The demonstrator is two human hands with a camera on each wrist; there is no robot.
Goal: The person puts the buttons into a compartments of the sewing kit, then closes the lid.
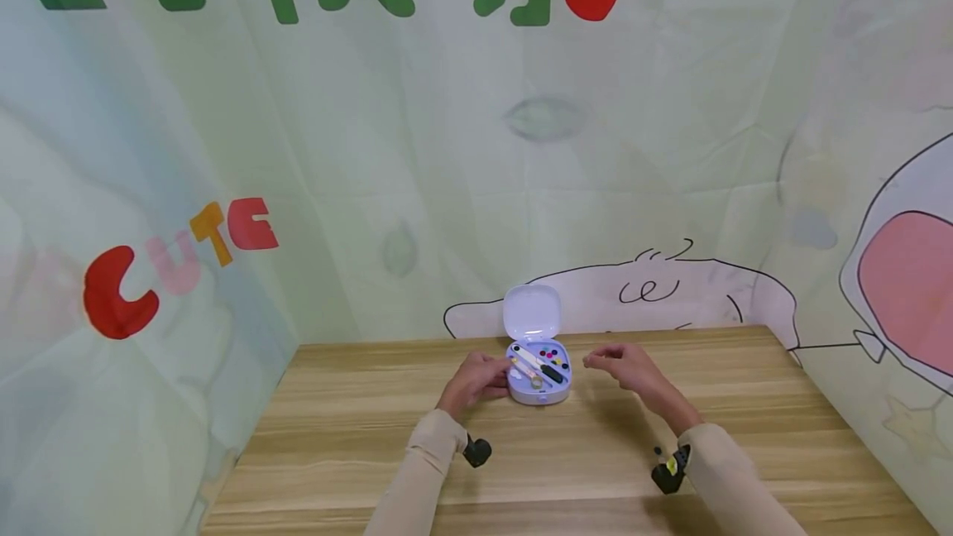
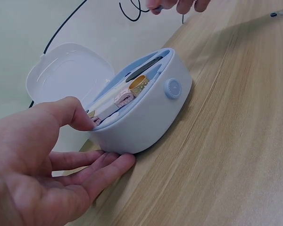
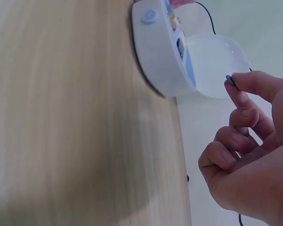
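Sewing kit box is being held at its left side by the left hand: thumb is being pressed on the rim, fingers are being placed against the lower wall by the base, box side is being pinched between them. Box is being supported by the wood-grain table, just right of that grip and left of the right hand.

Dark button is being pinched between right thumb and index fingertips; remaining right fingers are being curled loosely. Right grip is being held above table level, apart from the box.

Lid is being held up by its rear hinge side, beyond both grips. Inside the box, rolled tape measure is being seated near the left thumb, gold-coloured thimble beside it, black-handled tool farther right of the left grip. Coloured buttons are being held in the compartment on the right grip's side. Round latch is being shown on the front wall.

Behind both hands, table is being backed by a printed backdrop. Wrist cameras are being worn below both hands.
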